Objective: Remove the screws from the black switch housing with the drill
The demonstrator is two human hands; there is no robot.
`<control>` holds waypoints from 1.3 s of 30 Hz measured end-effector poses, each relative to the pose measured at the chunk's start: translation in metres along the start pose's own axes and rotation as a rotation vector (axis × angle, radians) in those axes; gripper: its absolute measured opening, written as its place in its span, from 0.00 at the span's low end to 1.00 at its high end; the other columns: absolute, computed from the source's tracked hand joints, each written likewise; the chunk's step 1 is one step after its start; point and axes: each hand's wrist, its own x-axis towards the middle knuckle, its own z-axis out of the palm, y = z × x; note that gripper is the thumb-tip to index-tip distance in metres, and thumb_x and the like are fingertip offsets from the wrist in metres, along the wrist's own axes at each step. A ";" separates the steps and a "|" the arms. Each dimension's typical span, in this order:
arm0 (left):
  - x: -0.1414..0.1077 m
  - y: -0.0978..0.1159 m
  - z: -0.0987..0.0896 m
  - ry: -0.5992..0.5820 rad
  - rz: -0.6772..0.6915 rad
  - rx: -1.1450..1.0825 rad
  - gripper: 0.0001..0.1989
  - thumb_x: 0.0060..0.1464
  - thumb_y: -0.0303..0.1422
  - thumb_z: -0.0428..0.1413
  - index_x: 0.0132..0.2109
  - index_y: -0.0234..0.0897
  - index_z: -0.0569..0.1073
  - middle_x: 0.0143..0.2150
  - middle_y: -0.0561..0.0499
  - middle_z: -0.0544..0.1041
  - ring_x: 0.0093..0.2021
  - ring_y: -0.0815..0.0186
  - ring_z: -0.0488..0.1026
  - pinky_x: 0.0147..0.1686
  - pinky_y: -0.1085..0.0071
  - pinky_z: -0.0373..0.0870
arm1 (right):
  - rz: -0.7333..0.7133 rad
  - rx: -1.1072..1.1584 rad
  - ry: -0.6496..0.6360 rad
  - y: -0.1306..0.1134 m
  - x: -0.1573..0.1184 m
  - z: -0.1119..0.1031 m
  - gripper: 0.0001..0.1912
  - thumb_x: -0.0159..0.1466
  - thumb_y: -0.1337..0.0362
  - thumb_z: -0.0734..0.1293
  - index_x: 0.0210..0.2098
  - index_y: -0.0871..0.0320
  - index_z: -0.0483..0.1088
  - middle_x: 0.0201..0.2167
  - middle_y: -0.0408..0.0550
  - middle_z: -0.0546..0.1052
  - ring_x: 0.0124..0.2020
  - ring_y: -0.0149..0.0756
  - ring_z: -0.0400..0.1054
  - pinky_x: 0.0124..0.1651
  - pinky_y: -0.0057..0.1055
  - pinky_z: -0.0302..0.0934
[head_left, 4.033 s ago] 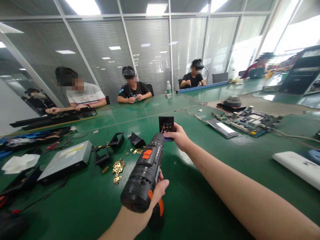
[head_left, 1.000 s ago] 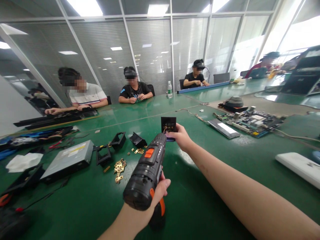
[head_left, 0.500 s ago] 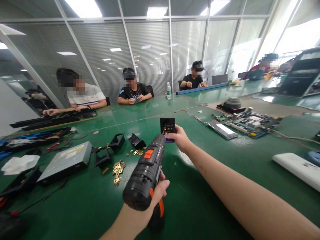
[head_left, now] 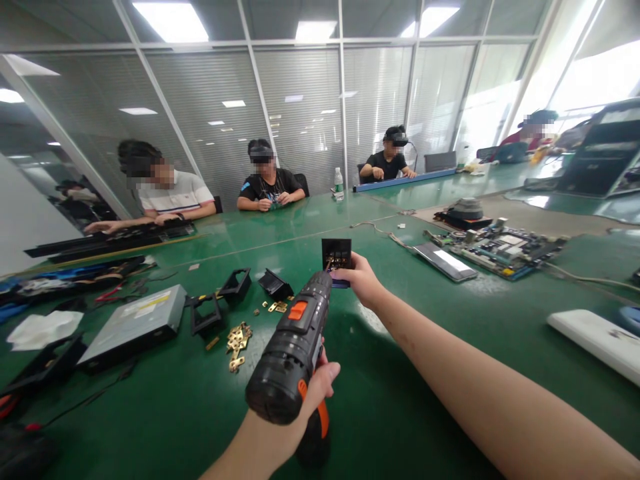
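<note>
Left grip: closed around handle of black-and-orange power drill; right grip: pinching black part, just ahead of drill's nose; left of both grips: brass-coloured pieces, black frames; beneath: green table

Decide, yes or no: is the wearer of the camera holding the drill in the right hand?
No: the left hand grips the drill, while the right hand holds a black part.
</note>
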 end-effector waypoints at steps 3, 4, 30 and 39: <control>0.000 0.000 -0.001 -0.022 0.033 0.015 0.14 0.57 0.46 0.65 0.39 0.40 0.79 0.35 0.50 0.80 0.35 0.60 0.76 0.47 0.57 0.74 | 0.002 -0.003 0.007 0.000 0.000 0.000 0.23 0.41 0.64 0.79 0.38 0.57 0.76 0.35 0.45 0.82 0.37 0.42 0.74 0.47 0.40 0.68; 0.000 0.000 -0.001 -0.026 0.039 0.010 0.13 0.58 0.45 0.64 0.38 0.40 0.79 0.35 0.51 0.80 0.35 0.60 0.76 0.47 0.57 0.75 | 0.004 -0.002 0.010 0.000 0.000 0.001 0.23 0.41 0.65 0.79 0.38 0.57 0.76 0.35 0.45 0.82 0.37 0.41 0.74 0.47 0.39 0.68; 0.000 -0.003 -0.002 -0.020 0.005 -0.015 0.12 0.56 0.43 0.65 0.41 0.40 0.80 0.34 0.52 0.79 0.34 0.62 0.76 0.44 0.60 0.76 | 0.005 0.003 0.009 0.001 -0.001 0.002 0.24 0.40 0.64 0.80 0.38 0.58 0.77 0.35 0.45 0.83 0.37 0.41 0.74 0.45 0.38 0.67; -0.004 0.002 0.003 0.029 -0.007 -0.044 0.13 0.54 0.44 0.66 0.36 0.39 0.79 0.31 0.53 0.78 0.34 0.61 0.75 0.45 0.60 0.73 | -0.005 -0.002 0.012 0.000 -0.001 0.002 0.23 0.41 0.64 0.80 0.37 0.58 0.77 0.34 0.45 0.83 0.37 0.42 0.75 0.45 0.39 0.67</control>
